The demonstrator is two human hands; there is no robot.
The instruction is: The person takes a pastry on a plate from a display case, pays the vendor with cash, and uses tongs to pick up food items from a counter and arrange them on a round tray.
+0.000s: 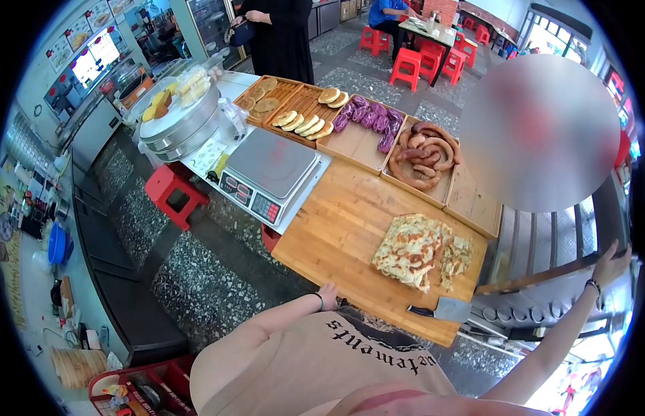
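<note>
My left hand rests at the near edge of a wooden cutting board, fingers stretched forward and holding nothing visible. Far to the right, my right arm reaches out. My right hand is open with its fingers apart, at the edge of a metal counter. On the board lies a browned, layered flatbread, with a pile of cut pieces beside it. A cleaver with a black handle lies flat near the board's front edge, apart from both hands.
A digital scale stands left of the board. Behind are boxes of sausages and purple wrapped items, and a tray of round flatbreads. A steamer and red stool are left. Two people are beyond the table.
</note>
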